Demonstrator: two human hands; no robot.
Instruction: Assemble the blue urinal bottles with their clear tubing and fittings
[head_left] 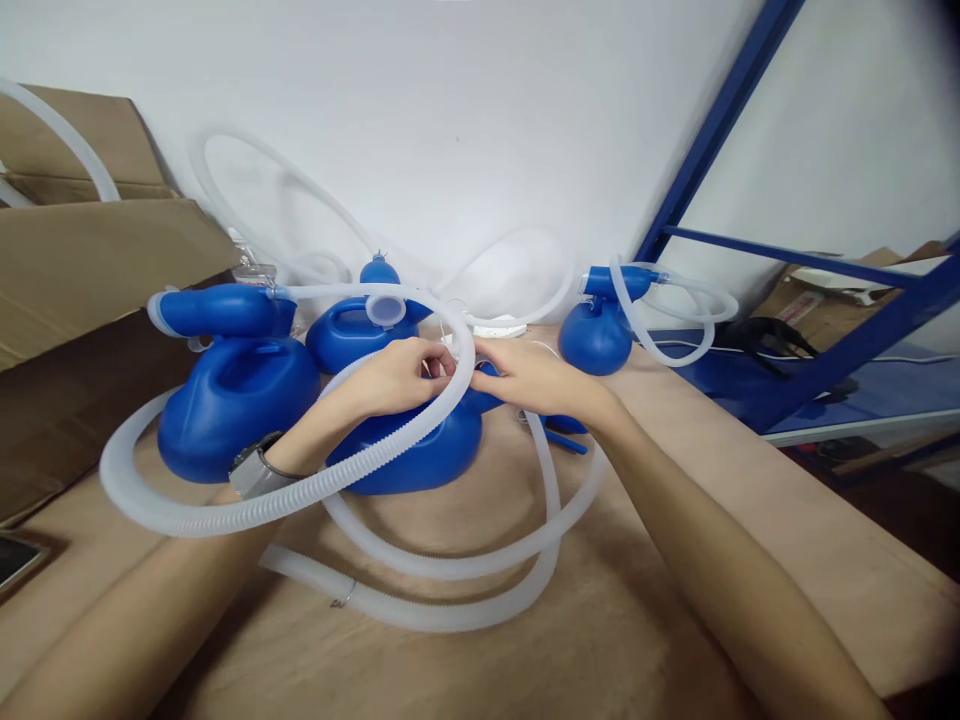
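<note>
My left hand (409, 377) is above a blue plastic bottle (439, 450) lying at the middle of the bench. Its fingers are curled in, with the tips close to the bottle's neck end. Opposite it, my right hand (529, 375) has thumb and fingers drawn together at the same spot. What the fingertips grip is too small and partly covered to make out. A clear ribbed hose (352, 467) loops in front of the left hand and over the forearm. Another hose (442, 615) curves below, with a small metal wire clip (345, 597) around it.
Blue bottles with hoses stand at left (195, 415), behind (330, 340) and right (596, 340). A cardboard box (105, 260) borders the left side. A blue tool handle (566, 442) lies by the right wrist. Blue metal shelving (832, 370) rises at right, before a white wall.
</note>
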